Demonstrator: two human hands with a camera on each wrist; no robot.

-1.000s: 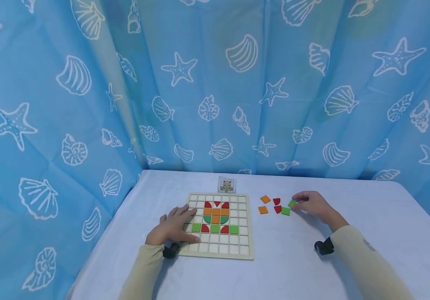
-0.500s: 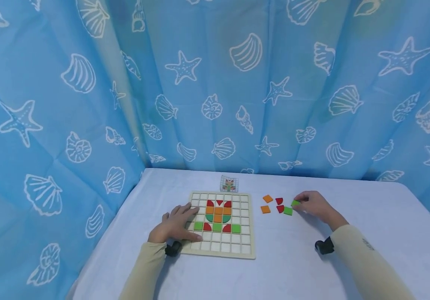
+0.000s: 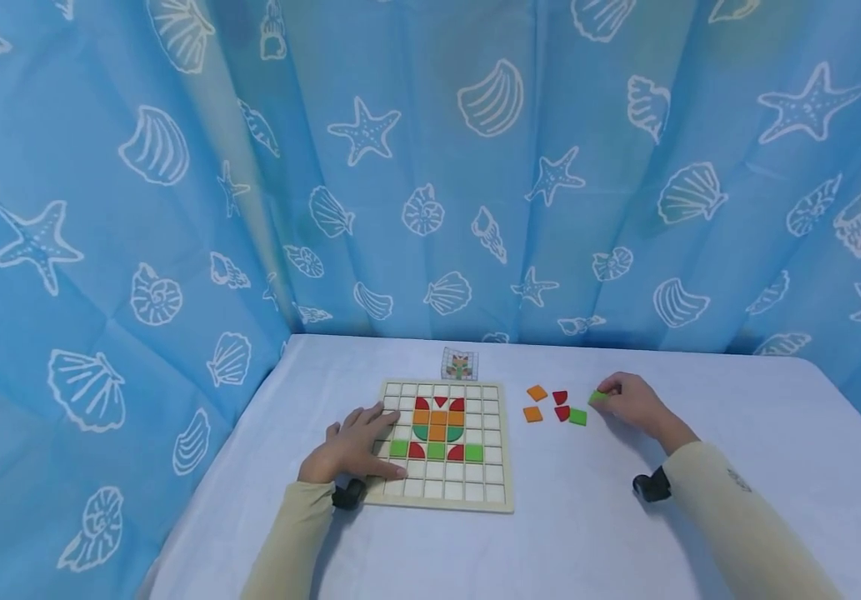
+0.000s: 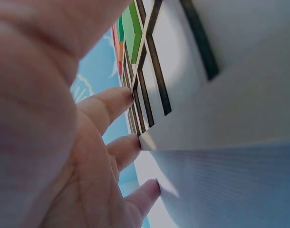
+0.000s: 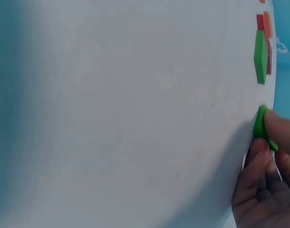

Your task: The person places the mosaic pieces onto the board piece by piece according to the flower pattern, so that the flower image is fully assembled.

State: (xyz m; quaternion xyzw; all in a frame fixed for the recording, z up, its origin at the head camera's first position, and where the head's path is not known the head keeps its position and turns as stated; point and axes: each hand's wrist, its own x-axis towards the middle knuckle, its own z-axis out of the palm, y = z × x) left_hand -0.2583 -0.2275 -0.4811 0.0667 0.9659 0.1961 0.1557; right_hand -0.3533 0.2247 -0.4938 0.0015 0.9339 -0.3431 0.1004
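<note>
Wider gap opens!
The right hand (image 3: 636,404) has drawn its green tile (image 3: 598,397) slightly farther from the loose green square (image 3: 578,417).

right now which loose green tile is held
The green tile pinched in the right hand, rightmost in the head view; the other loose green one lies untouched on the cloth.
</note>
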